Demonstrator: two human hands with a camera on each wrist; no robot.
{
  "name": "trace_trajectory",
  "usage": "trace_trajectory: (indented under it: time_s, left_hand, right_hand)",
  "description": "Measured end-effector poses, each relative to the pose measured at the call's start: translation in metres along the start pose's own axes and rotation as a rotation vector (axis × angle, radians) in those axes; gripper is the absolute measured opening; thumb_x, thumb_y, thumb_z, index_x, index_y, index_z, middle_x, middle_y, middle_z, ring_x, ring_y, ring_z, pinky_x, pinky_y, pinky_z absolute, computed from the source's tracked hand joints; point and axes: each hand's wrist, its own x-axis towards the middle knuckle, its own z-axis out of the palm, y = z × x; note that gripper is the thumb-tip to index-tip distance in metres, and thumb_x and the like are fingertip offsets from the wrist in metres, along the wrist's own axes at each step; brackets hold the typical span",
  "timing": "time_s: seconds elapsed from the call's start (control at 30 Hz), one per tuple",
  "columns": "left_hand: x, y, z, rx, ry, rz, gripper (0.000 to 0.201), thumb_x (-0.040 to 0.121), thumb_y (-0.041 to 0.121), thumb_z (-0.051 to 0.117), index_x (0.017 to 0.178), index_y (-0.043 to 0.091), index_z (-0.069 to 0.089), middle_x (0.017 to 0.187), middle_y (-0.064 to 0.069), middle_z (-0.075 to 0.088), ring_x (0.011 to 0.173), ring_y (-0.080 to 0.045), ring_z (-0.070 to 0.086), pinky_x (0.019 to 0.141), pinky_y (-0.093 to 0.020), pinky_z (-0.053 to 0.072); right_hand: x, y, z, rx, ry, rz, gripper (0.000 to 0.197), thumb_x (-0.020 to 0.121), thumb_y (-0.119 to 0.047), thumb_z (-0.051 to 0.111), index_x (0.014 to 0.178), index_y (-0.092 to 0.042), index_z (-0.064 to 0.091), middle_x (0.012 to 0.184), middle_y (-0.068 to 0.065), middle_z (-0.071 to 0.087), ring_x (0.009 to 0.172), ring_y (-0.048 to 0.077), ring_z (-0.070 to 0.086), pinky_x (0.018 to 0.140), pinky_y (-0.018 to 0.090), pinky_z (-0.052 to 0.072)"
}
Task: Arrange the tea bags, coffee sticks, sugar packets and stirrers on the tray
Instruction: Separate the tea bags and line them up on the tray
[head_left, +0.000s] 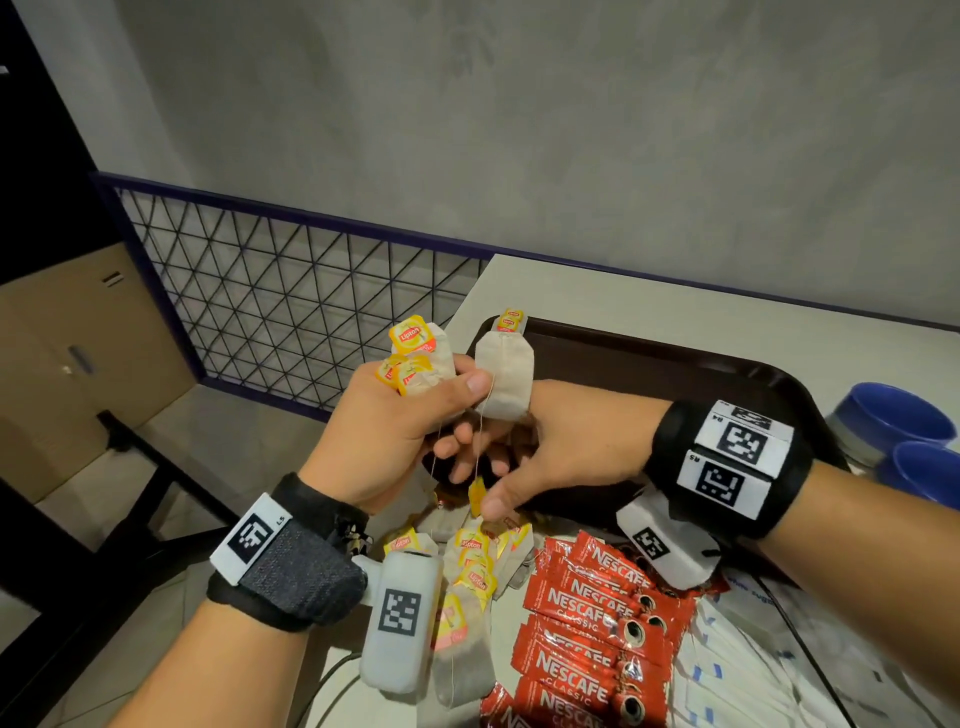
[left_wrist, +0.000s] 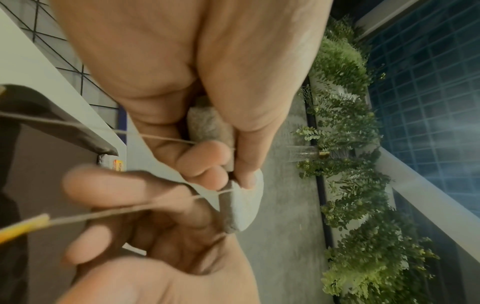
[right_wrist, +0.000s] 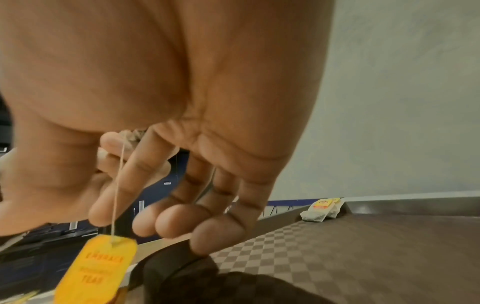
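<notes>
Seen from the head, the left hand (head_left: 387, 434) gripped a bunch of tea bags (head_left: 418, 358) above the table's left edge, fingers curled round them. The right hand (head_left: 561, 441) had its fingers loosely curled beside it, a single bag (head_left: 505, 382) standing up between the two hands; which hand pinched that bag could not be told. A string ran down from it to a yellow tag (head_left: 477, 496) dangling by the right thumb.

Only the right wrist view showed the tray (right_wrist: 363, 257) floor, a brown chequered surface, with two tea bags (right_wrist: 323, 210) lying at its far rim. It also showed the tag (right_wrist: 100, 267) hanging free on its string below the fingers (right_wrist: 179, 220).

The left wrist view showed the bunch pressed between thumb and fingers (left_wrist: 205, 156).

On the table's near edge lay loose tea bags (head_left: 472, 566), red coffee sticks (head_left: 587, 623) and white sugar packets (head_left: 737, 675). Blue cups (head_left: 904, 421) stood past the tray's right side.
</notes>
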Motion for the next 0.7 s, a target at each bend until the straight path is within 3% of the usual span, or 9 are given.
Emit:
trace_trajectory:
  time_s: [0.07,0.17,0.3,0.43,0.7]
  left_hand:
    - [0.0,0.001,0.001,0.004,0.029,0.016,0.016,0.083,0.014,0.08,0.095,0.006,0.075,0.076,-0.022,0.06,0.054,-0.022,0.053,0.045,-0.025,0.044]
    - [0.0,0.001,0.002,0.001,0.066,0.01,0.015,0.08,0.016,0.078,0.093,0.008,0.076,0.082,-0.02,0.066,0.058,-0.021,0.055,0.045,-0.021,0.042]
    - [0.001,0.0,0.002,-0.015,0.124,0.006,0.035,0.079,0.018,0.077,0.105,-0.004,0.071,0.086,-0.019,0.067,0.058,-0.019,0.055,0.045,-0.021,0.041]
    - [0.002,0.0,0.003,-0.044,0.13,0.016,0.047,0.081,0.018,0.077,0.115,-0.013,0.065,0.088,-0.018,0.065,0.059,-0.018,0.054,0.045,-0.021,0.041]
    - [0.0,0.001,0.004,-0.107,0.027,-0.024,0.032,0.084,0.02,0.075,0.108,0.0,0.068,0.092,-0.021,0.061,0.057,-0.019,0.053,0.044,-0.02,0.04]
  right_hand:
    - [0.001,0.001,-0.003,-0.008,0.046,-0.018,0.028,0.088,-0.025,0.082,0.115,-0.024,0.075,0.11,-0.014,0.076,0.102,0.001,0.066,0.105,0.034,0.05]
    - [-0.004,0.002,-0.009,-0.012,0.059,0.002,0.016,0.089,-0.027,0.081,0.105,-0.024,0.081,0.1,-0.01,0.078,0.098,0.01,0.07,0.104,0.045,0.051]
    - [-0.012,0.005,-0.017,-0.024,0.04,0.04,0.015,0.088,-0.03,0.081,0.102,-0.025,0.083,0.094,-0.016,0.078,0.093,0.004,0.071,0.099,0.036,0.053]
    - [-0.011,0.008,-0.012,-0.052,0.026,0.057,0.016,0.088,-0.033,0.081,0.102,-0.027,0.083,0.097,-0.014,0.078,0.095,0.006,0.071,0.098,0.036,0.053]
    - [-0.003,0.013,-0.003,-0.053,0.073,0.106,0.011,0.089,-0.031,0.081,0.099,-0.028,0.082,0.088,-0.014,0.077,0.083,0.002,0.069,0.084,0.024,0.054]
